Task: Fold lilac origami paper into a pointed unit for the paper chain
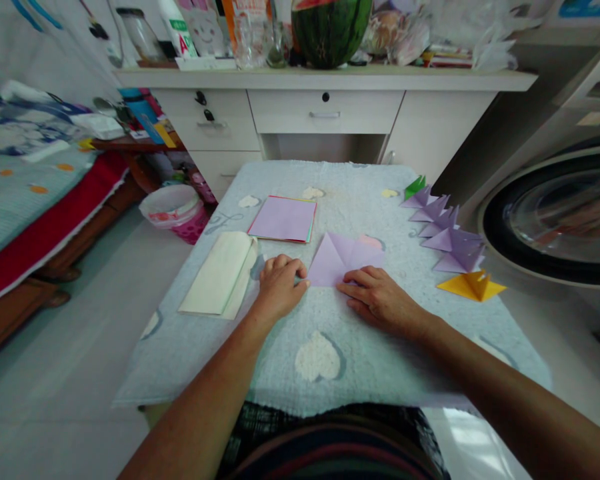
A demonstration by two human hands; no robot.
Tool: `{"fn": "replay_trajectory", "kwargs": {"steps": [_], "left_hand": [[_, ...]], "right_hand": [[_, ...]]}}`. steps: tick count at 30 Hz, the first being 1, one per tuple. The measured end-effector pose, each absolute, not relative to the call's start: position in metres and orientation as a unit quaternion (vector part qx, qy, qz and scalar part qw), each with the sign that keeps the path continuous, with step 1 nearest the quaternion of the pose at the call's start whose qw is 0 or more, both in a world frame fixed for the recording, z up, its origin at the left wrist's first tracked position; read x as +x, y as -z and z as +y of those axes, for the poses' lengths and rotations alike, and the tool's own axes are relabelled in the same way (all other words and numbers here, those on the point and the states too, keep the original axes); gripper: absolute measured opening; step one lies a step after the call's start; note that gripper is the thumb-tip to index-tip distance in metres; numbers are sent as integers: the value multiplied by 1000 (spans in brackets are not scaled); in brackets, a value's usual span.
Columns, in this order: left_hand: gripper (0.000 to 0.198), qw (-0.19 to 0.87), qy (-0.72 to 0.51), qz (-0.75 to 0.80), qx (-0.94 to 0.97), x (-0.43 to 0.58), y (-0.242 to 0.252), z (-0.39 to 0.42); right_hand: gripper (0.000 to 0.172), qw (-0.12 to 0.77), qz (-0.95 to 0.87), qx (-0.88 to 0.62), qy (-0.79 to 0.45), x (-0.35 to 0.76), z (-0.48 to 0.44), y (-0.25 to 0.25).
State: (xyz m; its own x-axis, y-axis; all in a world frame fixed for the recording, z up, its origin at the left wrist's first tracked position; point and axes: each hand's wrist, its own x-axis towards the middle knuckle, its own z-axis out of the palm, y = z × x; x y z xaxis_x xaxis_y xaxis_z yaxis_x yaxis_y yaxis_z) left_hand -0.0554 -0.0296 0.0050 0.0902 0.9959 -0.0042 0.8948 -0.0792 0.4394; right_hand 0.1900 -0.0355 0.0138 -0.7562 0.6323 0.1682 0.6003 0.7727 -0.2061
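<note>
A half-folded lilac paper (343, 257) lies flat on the small table covered by a pale blue cloth (325, 320). My left hand (279, 287) is curled, its fingertips pinching the paper's left corner. My right hand (377, 297) presses the paper's lower edge with fingers held together and bent. A stack of square coloured sheets (283, 219), lilac on top, sits just behind the paper. A cream folded sheet (223, 272) lies to the left of my left hand.
Several finished lilac folded pieces (445, 230), a green one (415, 187) and an orange one (473, 285) line the table's right edge. A washing machine (555, 220) stands right, a white desk (325, 113) with a watermelon (330, 30) behind, a pink bin (173, 210) and a bed (25, 200) left.
</note>
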Motion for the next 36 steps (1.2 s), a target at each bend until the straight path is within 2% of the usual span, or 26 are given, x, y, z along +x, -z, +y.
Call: {"fn": "replay_trajectory", "kwargs": {"steps": [3, 9, 17, 36], "left_hand": [[10, 169, -152, 660, 716, -55, -5, -30], [9, 163, -153, 659, 719, -54, -6, -31], [8, 161, -153, 658, 720, -54, -5, -30], [5, 163, -158, 655, 721, -55, -4, -30]], "right_hand": [[36, 94, -934, -341, -51, 185, -39, -18], [55, 43, -931, -363, 19, 163, -41, -23], [53, 16, -929, -367, 38, 160, -40, -25], [49, 4, -909, -411, 64, 234, -54, -21]]}}
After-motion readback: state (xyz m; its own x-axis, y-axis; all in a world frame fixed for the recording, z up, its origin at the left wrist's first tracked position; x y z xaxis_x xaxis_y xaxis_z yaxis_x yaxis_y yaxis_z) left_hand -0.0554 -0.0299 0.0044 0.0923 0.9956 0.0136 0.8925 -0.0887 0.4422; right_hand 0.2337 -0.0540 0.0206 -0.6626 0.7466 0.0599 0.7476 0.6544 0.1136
